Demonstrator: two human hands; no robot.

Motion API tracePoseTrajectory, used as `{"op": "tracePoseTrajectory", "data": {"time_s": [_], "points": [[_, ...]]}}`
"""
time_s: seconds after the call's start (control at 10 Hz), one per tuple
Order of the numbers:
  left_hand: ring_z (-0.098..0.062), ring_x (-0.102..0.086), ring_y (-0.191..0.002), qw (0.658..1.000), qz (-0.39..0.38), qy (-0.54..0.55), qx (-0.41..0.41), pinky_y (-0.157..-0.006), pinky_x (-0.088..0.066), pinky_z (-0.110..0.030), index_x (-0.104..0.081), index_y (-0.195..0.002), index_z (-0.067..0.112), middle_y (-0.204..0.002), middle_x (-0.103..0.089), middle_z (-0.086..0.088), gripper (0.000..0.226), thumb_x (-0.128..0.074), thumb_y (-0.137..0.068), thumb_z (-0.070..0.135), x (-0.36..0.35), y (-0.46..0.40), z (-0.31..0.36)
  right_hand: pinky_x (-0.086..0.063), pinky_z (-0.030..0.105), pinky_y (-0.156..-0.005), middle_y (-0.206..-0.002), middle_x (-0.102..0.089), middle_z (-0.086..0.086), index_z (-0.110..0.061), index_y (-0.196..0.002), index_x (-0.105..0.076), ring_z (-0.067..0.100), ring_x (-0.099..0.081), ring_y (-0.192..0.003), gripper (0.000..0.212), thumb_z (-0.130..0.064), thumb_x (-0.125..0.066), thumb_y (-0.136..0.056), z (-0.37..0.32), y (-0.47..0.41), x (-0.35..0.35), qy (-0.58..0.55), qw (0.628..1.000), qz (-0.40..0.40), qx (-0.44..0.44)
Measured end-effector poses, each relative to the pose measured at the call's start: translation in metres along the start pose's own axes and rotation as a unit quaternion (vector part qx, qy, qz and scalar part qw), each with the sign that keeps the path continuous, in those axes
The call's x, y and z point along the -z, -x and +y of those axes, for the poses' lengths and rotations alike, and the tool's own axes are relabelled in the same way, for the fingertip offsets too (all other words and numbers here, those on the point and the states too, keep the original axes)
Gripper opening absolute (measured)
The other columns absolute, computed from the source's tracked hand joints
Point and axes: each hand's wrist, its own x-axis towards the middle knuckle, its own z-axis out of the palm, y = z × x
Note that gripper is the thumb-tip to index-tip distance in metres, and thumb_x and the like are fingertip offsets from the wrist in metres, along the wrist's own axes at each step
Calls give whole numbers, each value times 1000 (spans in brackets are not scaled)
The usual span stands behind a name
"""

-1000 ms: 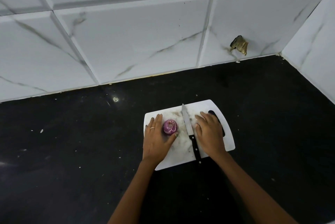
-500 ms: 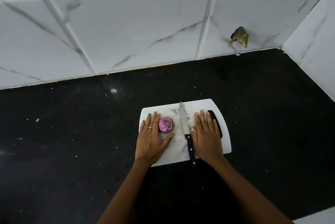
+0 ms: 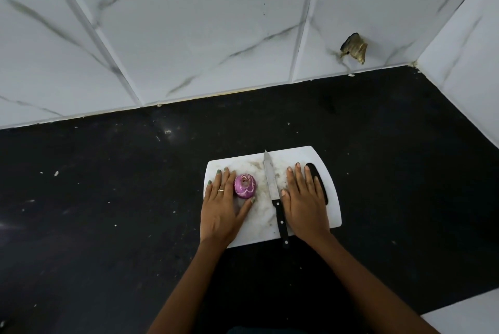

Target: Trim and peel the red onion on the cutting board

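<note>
A small red onion [image 3: 245, 185] sits on the left part of a white cutting board [image 3: 294, 156] on the black counter. My left hand [image 3: 222, 208] lies flat on the board, its fingers left of the onion and its thumb curving under it, touching or nearly touching. A black-handled knife [image 3: 272, 190] lies along the board's middle, blade pointing away from me. My right hand [image 3: 303, 201] rests flat and open just right of the knife, partly covering the board's dark handle slot [image 3: 320, 182].
The black counter [image 3: 108, 212] runs left and right of the board, with small white specks. A white marble-tiled wall [image 3: 189, 36] stands behind, with a broken hole [image 3: 353, 47] at the right. A second tiled wall [image 3: 464, 68] closes the right side.
My right hand's fingers have flattened out beside the knife. My left hand's thumb has spread a little around the onion. The head view has shifted slightly.
</note>
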Motion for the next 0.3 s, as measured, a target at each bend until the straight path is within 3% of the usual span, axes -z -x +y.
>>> {"op": "tracePoseTrajectory", "data": {"time_s": [0.3], "points": [[-12,1,-146,998,31,51,-3,-118,2,-29,-10,-151,16,-159,-8,0,84,-22,-86,66,6,4,5,-9,42,-118,-156,-25,8,-14,-148,-29,23,-15,-147,66,-45,-10,-93,-4,-2,8,-90,996,-3,0]]}}
